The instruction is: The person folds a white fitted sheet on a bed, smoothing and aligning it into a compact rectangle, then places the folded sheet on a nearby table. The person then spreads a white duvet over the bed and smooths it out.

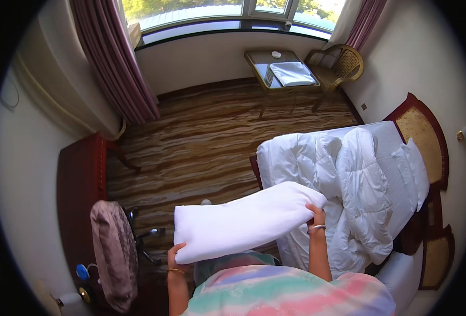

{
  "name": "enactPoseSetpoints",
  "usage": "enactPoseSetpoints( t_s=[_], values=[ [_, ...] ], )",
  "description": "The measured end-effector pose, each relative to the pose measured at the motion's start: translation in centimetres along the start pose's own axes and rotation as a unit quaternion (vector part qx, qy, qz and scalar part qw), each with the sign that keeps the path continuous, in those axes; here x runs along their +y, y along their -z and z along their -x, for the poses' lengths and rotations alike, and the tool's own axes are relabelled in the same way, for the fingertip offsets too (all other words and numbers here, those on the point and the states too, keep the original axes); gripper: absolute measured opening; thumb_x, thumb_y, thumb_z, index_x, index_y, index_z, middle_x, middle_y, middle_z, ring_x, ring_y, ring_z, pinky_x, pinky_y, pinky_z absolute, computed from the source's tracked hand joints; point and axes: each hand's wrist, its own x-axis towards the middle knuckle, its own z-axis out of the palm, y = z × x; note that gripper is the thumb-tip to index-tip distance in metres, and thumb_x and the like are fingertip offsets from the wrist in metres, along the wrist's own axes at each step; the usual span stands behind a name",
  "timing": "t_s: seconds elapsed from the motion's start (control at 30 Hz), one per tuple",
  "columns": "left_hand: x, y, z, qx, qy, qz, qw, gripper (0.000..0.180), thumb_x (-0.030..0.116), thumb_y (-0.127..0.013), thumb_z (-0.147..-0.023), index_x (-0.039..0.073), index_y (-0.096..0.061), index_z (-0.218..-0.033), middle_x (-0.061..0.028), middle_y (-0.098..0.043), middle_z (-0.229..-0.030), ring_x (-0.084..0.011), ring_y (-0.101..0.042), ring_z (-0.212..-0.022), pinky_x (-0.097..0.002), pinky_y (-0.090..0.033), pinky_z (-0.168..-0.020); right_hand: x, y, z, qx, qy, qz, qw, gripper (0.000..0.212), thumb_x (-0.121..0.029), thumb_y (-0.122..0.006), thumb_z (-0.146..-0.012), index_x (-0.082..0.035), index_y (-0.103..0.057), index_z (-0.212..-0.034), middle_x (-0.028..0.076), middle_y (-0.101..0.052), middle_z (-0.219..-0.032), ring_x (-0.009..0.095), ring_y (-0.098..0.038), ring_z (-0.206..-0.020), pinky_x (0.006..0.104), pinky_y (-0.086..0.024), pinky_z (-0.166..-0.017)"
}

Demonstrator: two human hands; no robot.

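A white pillow (243, 224) is stretched level between my hands, in front of my body. My left hand (176, 257) is closed on its near left corner, the thumb on top. On the right end my right hand (315, 215) grips the edge, thumb also over the top. The pillow's left end is flat and square, while the right end looks rounder. Beyond my right hand lies a bed (378, 131) with a rumpled white quilt (343, 174) heaped over it. Another white pillow (414, 168) leans near the headboard.
A low glass-topped table (256, 60) by the window bears folded white cloth (292, 73), beside a wicker armchair (343, 66). On the left stand a red-brown wooden desk (80, 168) and a chair with a pinkish cover (111, 253). Part of a second bed (401, 274) shows at lower right.
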Motion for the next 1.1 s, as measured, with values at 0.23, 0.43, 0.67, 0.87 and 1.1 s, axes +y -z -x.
enactPoseSetpoints(
  t_s=[0.23,0.43,0.67,0.87,1.1],
  values=[
    [10.2,-11.8,-14.8,-0.026,0.088,-0.053,0.994,0.045,0.010,-0.053,-0.072,-0.003,-0.046,-0.115,-0.0153,-0.058,-0.099,-0.0299,-0.059,-0.085,-0.0408,-0.050,-0.075,-1.4,-8.7,-6.2,0.092,0.080,-0.055,0.991,0.053,0.004,-0.063,-0.061,0.005,-0.048,-0.111,0.015,-0.058,-0.101,0.031,-0.058,-0.090,0.0405,-0.049,-0.080],
    [16.8,-21.9,-24.7,-0.049,0.099,-0.162,0.981,0.047,0.011,-0.053,-0.072,-0.005,-0.045,-0.115,-0.0173,-0.057,-0.099,-0.0308,-0.059,-0.086,-0.0428,-0.049,-0.076,-2.7,-14.7,-12.2,0.127,0.054,-0.107,0.985,0.052,0.004,-0.062,-0.063,0.004,-0.048,-0.113,0.016,-0.056,-0.104,0.031,-0.057,-0.092,0.0406,-0.048,-0.081],
    [19.4,-32.8,-37.7,-0.030,0.117,-0.219,0.968,0.046,0.013,-0.052,-0.073,-0.004,-0.045,-0.115,-0.0157,-0.058,-0.098,-0.0309,-0.059,-0.085,-0.0438,-0.050,-0.075,-4.9,-20.8,-24.9,0.169,0.056,-0.160,0.971,0.054,0.002,-0.064,-0.061,0.004,-0.047,-0.112,0.014,-0.057,-0.100,0.031,-0.055,-0.092,0.0404,-0.047,-0.080],
    [19.5,-46.2,-45.1,-0.026,0.102,-0.273,0.956,0.043,0.012,-0.052,-0.073,-0.004,-0.046,-0.113,-0.0157,-0.057,-0.097,-0.0289,-0.060,-0.083,-0.0410,-0.052,-0.070,-10.3,-25.4,-33.4,0.189,0.050,-0.204,0.959,0.056,0.002,-0.065,-0.062,0.003,-0.047,-0.114,0.015,-0.055,-0.104,0.031,-0.055,-0.092,0.0409,-0.047,-0.081],
    [18.0,-58.9,-55.4,-0.043,0.145,-0.300,0.942,0.033,0.010,-0.053,-0.074,-0.004,-0.051,-0.103,-0.0145,-0.060,-0.090,-0.0268,-0.061,-0.078,-0.0387,-0.051,-0.069,-17.8,-28.2,-42.1,0.215,0.097,-0.214,0.948,0.052,0.000,-0.064,-0.063,0.005,-0.047,-0.112,0.015,-0.055,-0.105,0.031,-0.055,-0.093,0.0392,-0.047,-0.082]
  ],
)
